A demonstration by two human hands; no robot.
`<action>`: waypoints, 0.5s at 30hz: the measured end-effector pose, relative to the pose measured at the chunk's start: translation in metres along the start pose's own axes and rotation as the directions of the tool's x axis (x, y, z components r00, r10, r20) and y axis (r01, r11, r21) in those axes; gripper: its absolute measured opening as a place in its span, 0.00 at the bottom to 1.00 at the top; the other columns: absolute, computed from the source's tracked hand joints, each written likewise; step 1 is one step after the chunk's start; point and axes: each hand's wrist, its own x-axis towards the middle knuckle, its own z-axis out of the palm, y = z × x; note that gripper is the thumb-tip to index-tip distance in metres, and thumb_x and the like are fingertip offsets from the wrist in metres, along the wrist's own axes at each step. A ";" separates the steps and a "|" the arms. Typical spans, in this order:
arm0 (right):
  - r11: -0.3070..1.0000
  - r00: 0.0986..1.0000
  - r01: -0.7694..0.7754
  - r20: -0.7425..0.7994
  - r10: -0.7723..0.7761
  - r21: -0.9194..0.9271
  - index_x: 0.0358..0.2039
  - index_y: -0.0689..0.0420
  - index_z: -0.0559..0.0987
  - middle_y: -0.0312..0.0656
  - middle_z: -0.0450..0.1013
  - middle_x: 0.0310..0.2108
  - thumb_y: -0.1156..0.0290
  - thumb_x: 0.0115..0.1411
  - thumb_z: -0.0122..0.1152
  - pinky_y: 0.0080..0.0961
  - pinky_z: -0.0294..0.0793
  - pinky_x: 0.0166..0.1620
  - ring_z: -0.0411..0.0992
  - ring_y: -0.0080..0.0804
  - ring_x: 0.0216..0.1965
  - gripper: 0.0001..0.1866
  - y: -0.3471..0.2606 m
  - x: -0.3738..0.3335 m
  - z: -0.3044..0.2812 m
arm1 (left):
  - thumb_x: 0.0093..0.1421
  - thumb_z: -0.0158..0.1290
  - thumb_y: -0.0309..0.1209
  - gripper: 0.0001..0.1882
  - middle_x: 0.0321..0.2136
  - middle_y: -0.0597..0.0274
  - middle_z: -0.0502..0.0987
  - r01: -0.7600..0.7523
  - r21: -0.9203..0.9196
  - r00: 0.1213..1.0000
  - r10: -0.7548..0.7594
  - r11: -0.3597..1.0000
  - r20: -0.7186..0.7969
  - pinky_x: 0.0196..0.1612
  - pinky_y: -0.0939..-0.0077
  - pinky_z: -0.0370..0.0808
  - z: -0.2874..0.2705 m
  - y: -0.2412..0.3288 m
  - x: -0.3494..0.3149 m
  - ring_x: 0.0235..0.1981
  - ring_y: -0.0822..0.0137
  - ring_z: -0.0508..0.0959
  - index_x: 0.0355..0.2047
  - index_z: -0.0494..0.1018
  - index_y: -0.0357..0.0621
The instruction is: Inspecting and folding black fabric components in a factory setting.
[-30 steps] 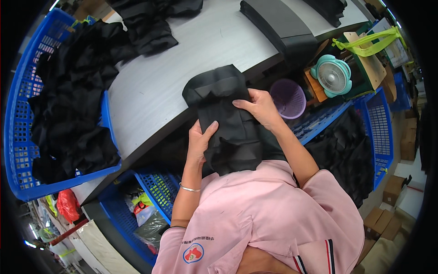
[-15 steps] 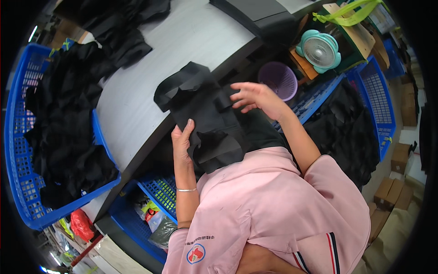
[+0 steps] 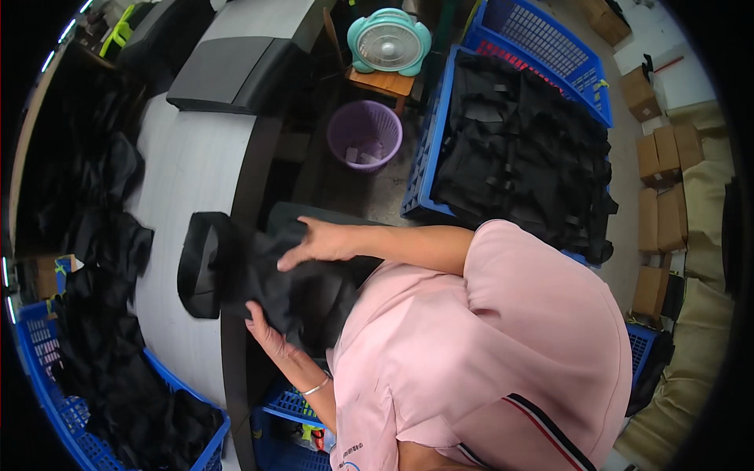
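Note:
A folded black fabric piece (image 3: 310, 302), with a wide stiff loop at its far left end, lies across my lap and reaches over the table edge. My left hand (image 3: 271, 334) grips its near edge, thumb on top and fingers hidden beneath. From the right, my right hand (image 3: 322, 242) has hold of its upper side, the thumb lying across the cloth and the fingertips partly hidden. The fabric is slightly blurred.
A grey-white table (image 3: 184, 173) carries a dark machine cover (image 3: 232, 74) and black fabric heaps (image 3: 118, 251). Blue crates (image 3: 430, 157) of black pieces stand at right and lower left. A purple basket (image 3: 338, 145), a teal fan (image 3: 416, 39) and cardboard boxes (image 3: 660, 220) are farther off.
My view and body have turned right. My right hand, spread and apart from the fabric before, is now on it. My left hand keeps its hold, and the looped end points left.

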 end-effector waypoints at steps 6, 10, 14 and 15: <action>0.997 0.981 -0.077 0.179 0.077 -0.006 0.40 0.60 0.81 0.33 0.74 0.32 0.68 0.67 0.53 0.24 0.71 0.36 0.68 0.17 0.36 0.11 0.013 0.012 -0.001 | 0.67 0.57 0.34 0.26 0.51 0.47 0.76 -0.206 0.196 0.932 0.253 0.959 -0.259 0.53 0.66 0.76 0.035 0.025 0.017 0.47 0.60 0.79 0.58 0.67 0.27; 0.990 0.999 0.034 -0.022 -0.031 0.137 0.41 0.64 0.82 0.33 0.78 0.31 0.74 0.63 0.56 0.22 0.74 0.36 0.72 0.18 0.31 0.11 0.018 0.033 -0.004 | 0.63 0.60 0.25 0.20 0.46 0.56 0.79 -0.537 0.657 0.498 0.827 0.529 -0.259 0.54 0.75 0.72 0.054 0.051 0.024 0.46 0.64 0.78 0.54 0.72 0.33; 0.989 0.994 0.107 0.020 -0.110 0.099 0.41 0.66 0.82 0.34 0.79 0.31 0.73 0.63 0.58 0.21 0.74 0.36 0.72 0.19 0.31 0.11 0.011 0.050 0.000 | 0.60 0.59 0.21 0.13 0.43 0.57 0.81 -0.538 0.840 0.628 0.699 0.073 0.342 0.54 0.70 0.73 0.055 0.080 0.042 0.47 0.61 0.78 0.46 0.78 0.39; 0.991 0.995 0.098 0.014 -0.100 0.092 0.41 0.66 0.82 0.34 0.79 0.30 0.73 0.63 0.58 0.20 0.73 0.35 0.72 0.19 0.30 0.11 0.009 0.050 0.002 | 0.60 0.59 0.22 0.15 0.46 0.56 0.80 -0.589 0.808 0.671 0.542 -0.023 0.505 0.56 0.69 0.72 0.054 0.082 0.055 0.50 0.59 0.77 0.48 0.78 0.40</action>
